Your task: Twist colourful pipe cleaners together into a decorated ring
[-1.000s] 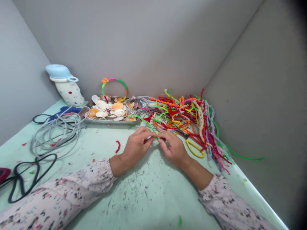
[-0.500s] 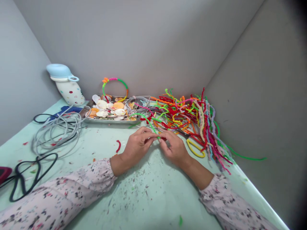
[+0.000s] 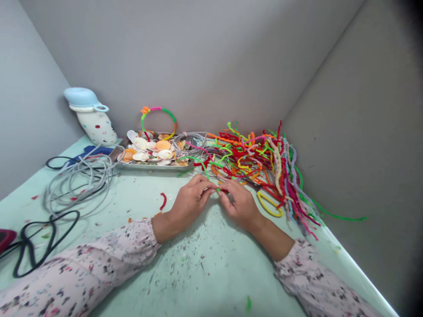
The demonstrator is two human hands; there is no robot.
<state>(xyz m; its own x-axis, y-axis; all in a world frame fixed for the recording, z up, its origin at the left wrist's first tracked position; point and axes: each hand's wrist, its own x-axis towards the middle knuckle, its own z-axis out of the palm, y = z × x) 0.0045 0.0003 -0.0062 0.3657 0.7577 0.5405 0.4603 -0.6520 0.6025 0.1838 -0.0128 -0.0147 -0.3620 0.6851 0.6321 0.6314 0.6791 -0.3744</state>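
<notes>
My left hand point(image 3: 194, 198) and my right hand point(image 3: 240, 203) meet fingertip to fingertip above the middle of the table. Between them they pinch a thin green pipe cleaner point(image 3: 199, 160), whose free end arcs up and left toward the tray. A small bit of green shows between the fingertips; the rest of the pinched part is hidden. Beyond my right hand spreads a tangled heap of coloured pipe cleaners point(image 3: 254, 154). Yellow-handled scissors point(image 3: 269, 204) poke out of the heap, close to my right hand. A short red piece point(image 3: 163, 201) lies left of my left hand.
A metal tray point(image 3: 148, 167) of seashells stands at the back, with a multicoloured pipe-cleaner ring point(image 3: 174, 116) upright in it. At the left are a leaning white bottle point(image 3: 95, 125), a coiled grey cable point(image 3: 79, 185) and a black cord point(image 3: 31, 246). Grey walls enclose the back and right.
The green pipe cleaner's free arc has shifted slightly left and bends more sharply down behind my left fingers. Both hands stay in nearly the same place, still pinching.
</notes>
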